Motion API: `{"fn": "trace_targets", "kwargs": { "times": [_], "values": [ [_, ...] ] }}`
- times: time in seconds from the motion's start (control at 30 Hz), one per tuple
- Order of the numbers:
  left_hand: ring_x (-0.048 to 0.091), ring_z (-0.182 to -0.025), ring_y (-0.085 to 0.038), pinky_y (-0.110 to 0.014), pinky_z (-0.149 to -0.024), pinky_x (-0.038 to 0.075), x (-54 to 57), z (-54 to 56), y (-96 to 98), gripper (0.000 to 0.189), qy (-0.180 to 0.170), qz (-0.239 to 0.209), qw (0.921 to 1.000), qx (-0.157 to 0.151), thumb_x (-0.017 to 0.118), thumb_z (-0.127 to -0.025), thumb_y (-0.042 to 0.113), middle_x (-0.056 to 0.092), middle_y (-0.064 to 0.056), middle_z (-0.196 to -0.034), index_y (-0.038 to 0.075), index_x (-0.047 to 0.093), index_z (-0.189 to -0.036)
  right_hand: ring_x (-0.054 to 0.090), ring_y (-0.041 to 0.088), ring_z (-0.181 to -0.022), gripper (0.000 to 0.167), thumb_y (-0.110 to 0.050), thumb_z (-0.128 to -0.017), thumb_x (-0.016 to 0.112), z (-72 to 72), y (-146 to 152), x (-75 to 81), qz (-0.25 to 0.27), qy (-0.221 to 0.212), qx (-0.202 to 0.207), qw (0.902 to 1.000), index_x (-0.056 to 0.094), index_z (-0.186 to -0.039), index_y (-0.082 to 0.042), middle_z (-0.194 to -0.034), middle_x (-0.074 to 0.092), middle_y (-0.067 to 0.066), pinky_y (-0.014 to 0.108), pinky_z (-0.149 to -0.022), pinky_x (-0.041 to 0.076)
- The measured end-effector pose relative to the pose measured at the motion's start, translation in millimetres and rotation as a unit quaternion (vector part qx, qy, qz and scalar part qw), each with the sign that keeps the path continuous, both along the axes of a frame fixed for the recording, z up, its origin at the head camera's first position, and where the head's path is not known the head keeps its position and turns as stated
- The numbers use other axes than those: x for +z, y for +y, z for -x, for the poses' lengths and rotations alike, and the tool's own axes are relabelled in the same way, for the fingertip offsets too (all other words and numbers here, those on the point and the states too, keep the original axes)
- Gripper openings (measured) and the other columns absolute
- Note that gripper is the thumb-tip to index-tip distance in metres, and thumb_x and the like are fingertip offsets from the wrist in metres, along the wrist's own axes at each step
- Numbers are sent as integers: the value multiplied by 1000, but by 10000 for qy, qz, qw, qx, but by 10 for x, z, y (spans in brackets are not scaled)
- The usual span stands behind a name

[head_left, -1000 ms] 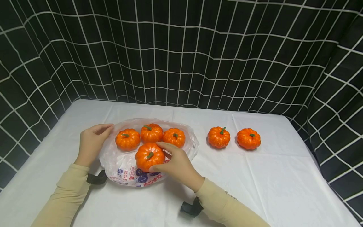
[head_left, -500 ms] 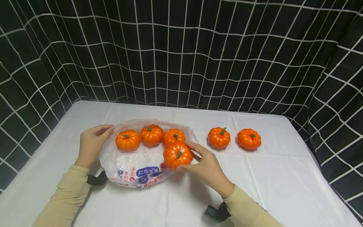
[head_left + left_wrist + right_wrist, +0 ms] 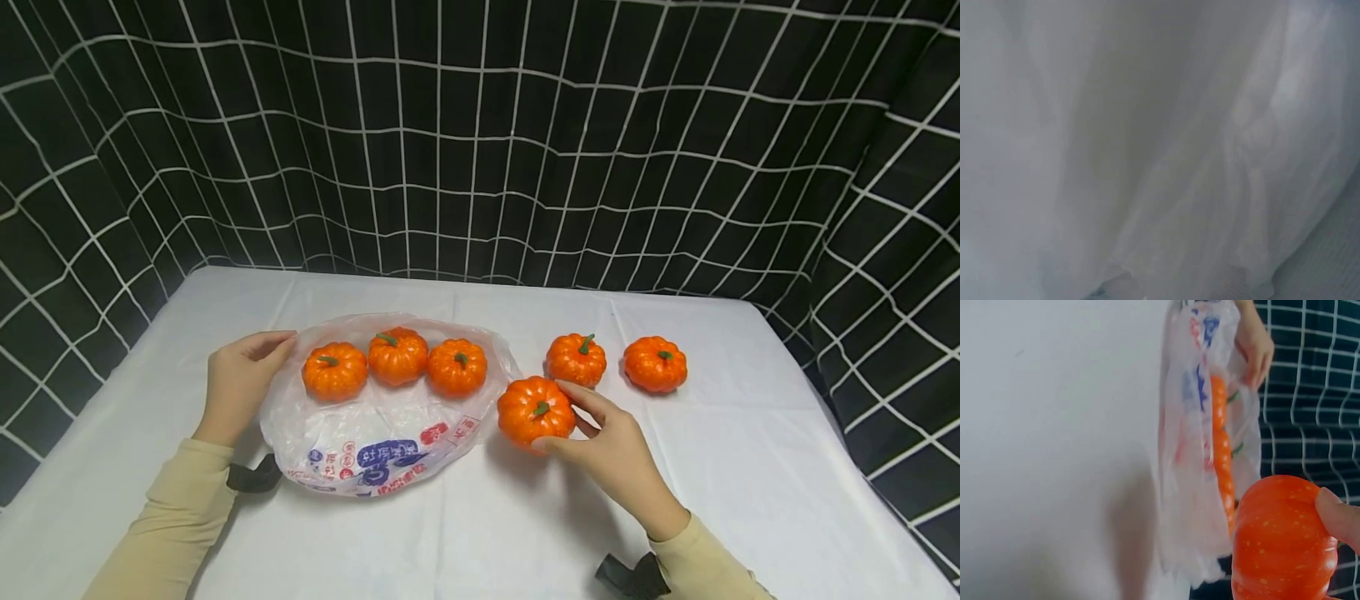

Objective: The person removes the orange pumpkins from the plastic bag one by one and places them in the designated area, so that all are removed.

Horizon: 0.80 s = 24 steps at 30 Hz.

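My right hand (image 3: 618,454) grips a small orange pumpkin (image 3: 534,412) with a green stem, raised over the cloth just right of the bag. The same pumpkin (image 3: 1282,544) fills the lower right of the right wrist view, a fingertip against its side. My left hand (image 3: 243,375) pinches the left edge of a thin white plastic bag (image 3: 345,425) with blue and red print. In the bag sit three more pumpkins, the left one (image 3: 335,372), the middle one (image 3: 398,357) and the right one (image 3: 457,368). Blurred white film (image 3: 1197,206) covers most of the left wrist view.
Two further pumpkins stand on the white tablecloth (image 3: 750,467) to the right: a nearer one (image 3: 576,358), partly overlapped by the held pumpkin, and a farther one (image 3: 655,365). A black curtain with white grid lines (image 3: 480,142) surrounds the table at the back and sides.
My right hand has carried its pumpkin rightward, from over the bag's printed front to beyond the bag's right edge. My left hand has stayed at the bag's left edge.
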State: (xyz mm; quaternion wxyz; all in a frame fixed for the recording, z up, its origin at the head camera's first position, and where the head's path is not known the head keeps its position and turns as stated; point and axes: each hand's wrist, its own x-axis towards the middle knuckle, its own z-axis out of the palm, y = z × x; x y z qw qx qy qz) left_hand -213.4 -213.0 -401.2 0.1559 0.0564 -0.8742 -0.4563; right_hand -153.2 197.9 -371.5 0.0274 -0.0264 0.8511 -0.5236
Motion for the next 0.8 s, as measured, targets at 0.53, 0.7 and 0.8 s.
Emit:
{"fn": "trace_targets", "kwargs": {
  "times": [0.53, 0.7, 0.8],
  "values": [
    [65, -116, -36, -48, -100, 52, -6, 3, 5, 30, 94, 30, 9999, 38, 62, -98, 22, 71, -20, -120, 1, 71, -118, 40, 34, -144, 81, -28, -80, 84, -113, 592, -17, -732, -176, -669, 9949, 45, -147, -2, -153, 44, 22, 28, -103, 45],
    [64, -117, -36, -49, -101, 53, -15, 12, 3, 31, 41, -7, 10000, 43, 62, -98, 24, 71, -20, -120, 1, 71, -118, 40, 36, -144, 83, -32, -80, 83, -158, 716, -17, -924, -356, -880, 9912, 45, -148, -3, -153, 44, 23, 23, -100, 46],
    [64, -117, -36, -49, -100, 53, -19, 16, 1, 32, 22, -27, 10000, 40, 62, -98, 25, 71, -20, -120, 2, 71, -118, 38, 37, -144, 86, -35, -80, 83, -180, 792, -18, -1053, -444, -977, 9886, 43, -149, -3, -153, 43, 23, 21, -99, 46]
  ]
}}
